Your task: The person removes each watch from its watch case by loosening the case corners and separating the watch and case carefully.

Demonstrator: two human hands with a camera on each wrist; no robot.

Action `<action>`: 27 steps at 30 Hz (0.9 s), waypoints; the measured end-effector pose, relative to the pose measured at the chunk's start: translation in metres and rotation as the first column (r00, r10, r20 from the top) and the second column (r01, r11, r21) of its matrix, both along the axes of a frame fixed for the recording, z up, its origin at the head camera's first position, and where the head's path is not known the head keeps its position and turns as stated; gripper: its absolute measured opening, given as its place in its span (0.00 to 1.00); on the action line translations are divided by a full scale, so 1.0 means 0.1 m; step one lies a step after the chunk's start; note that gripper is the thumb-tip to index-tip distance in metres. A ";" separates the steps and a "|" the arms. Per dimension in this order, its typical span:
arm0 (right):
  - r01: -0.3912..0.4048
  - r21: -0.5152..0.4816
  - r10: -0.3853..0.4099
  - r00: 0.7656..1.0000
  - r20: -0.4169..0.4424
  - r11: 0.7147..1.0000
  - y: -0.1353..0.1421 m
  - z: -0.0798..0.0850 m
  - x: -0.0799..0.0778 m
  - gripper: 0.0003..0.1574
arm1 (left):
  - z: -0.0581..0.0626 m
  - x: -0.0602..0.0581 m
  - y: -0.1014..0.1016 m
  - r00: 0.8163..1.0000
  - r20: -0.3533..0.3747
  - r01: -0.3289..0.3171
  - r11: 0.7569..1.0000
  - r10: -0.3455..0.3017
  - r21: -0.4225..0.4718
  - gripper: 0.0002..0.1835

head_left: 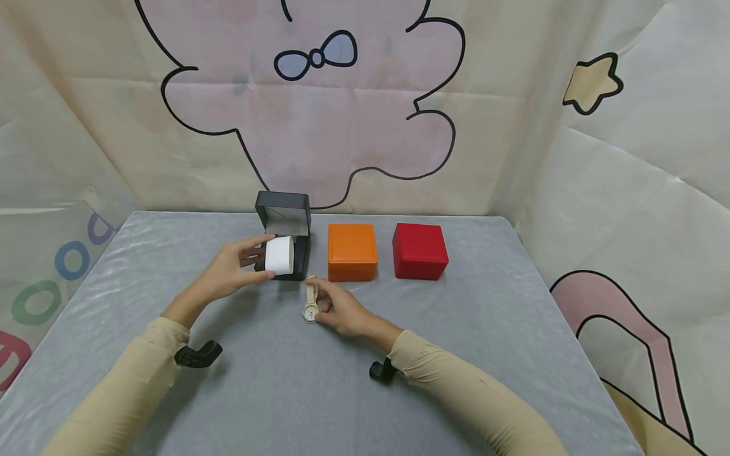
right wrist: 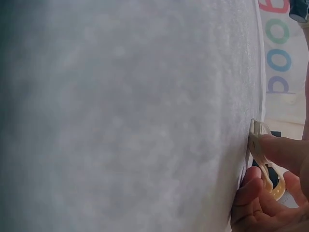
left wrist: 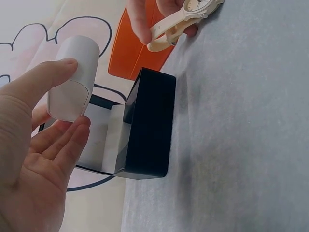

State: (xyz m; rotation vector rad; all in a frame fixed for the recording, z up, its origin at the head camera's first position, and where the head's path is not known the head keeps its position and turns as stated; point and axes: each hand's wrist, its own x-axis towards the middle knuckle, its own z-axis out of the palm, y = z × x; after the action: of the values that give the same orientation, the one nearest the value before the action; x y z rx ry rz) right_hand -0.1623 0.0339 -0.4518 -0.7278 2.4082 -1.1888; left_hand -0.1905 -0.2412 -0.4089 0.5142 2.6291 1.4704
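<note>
My left hand (head_left: 227,269) pinches a white watch cushion (head_left: 279,256) between thumb and fingers, in front of a black watch box (head_left: 301,258). The box stands with its lid raised, showing a pale grey lining. In the left wrist view the cushion (left wrist: 79,63) is a smooth rounded tube, held above the box (left wrist: 152,128). To the right, my right hand (head_left: 346,311) grips a cream wristwatch (head_left: 310,310) by its strap, its round dial toward me. The right wrist view shows the looped strap (right wrist: 258,152) between thumb and fingers, low over the tabletop.
An orange box (head_left: 352,253) and a red box (head_left: 420,251), both with lids down, stand in a row right of the black one. A grey-blue cloth (head_left: 308,392) covers the table. Printed fabric walls (head_left: 365,139) rise at the back and sides.
</note>
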 end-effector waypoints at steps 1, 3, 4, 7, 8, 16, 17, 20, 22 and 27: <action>-0.002 0.015 0.002 1.000 -0.002 1.000 0.00 0.01 0.00 0.44 | 0.00 0.00 0.00 1.000 -0.002 0.001 1.000 -0.001 0.001 0.42; -0.006 0.042 0.006 1.000 -0.011 0.999 0.00 0.02 0.00 0.45 | 0.00 0.00 0.00 1.000 -0.007 0.003 1.000 -0.003 -0.002 0.42; -0.008 0.055 0.009 1.000 -0.013 0.998 -0.01 0.03 0.00 0.45 | 0.00 -0.01 -0.01 1.000 -0.008 0.004 1.000 -0.004 -0.004 0.42; -0.013 0.081 0.015 1.000 -0.025 0.997 -0.01 0.04 0.00 0.46 | 0.00 0.00 -0.01 1.000 -0.010 0.002 1.000 -0.002 -0.013 0.42; -0.014 0.087 0.017 0.999 -0.028 0.996 -0.01 0.04 0.00 0.46 | 0.01 0.00 -0.02 1.000 -0.010 0.001 1.000 -0.002 -0.017 0.43; -0.017 0.115 0.022 0.999 -0.041 0.993 0.00 0.05 0.00 0.46 | 0.04 0.00 -0.02 1.000 -0.003 0.000 1.000 0.000 -0.023 0.42; -0.017 0.116 0.022 0.999 -0.042 0.993 0.00 0.06 0.00 0.46 | 0.04 0.00 -0.02 1.000 -0.001 -0.001 1.000 0.001 -0.025 0.42; -0.017 0.120 0.022 0.999 -0.041 0.993 0.00 0.06 0.00 0.46 | 0.05 0.00 -0.03 1.000 0.002 -0.005 0.999 0.005 -0.033 0.43; -0.018 0.121 0.022 0.999 -0.035 0.992 0.00 0.07 0.00 0.46 | 0.05 -0.01 -0.03 1.000 0.004 -0.008 0.999 0.008 -0.042 0.43; -0.017 0.135 0.020 1.000 -0.020 0.991 0.00 0.08 -0.01 0.46 | 0.07 -0.01 -0.02 1.000 0.005 -0.011 0.998 0.012 -0.054 0.43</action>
State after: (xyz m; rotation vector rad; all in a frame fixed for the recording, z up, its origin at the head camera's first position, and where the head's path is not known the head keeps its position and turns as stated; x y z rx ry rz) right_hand -0.1632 0.0344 -0.4439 -0.7217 2.4653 -1.0047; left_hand -0.1919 -0.2433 -0.4023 0.4906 2.6643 1.3973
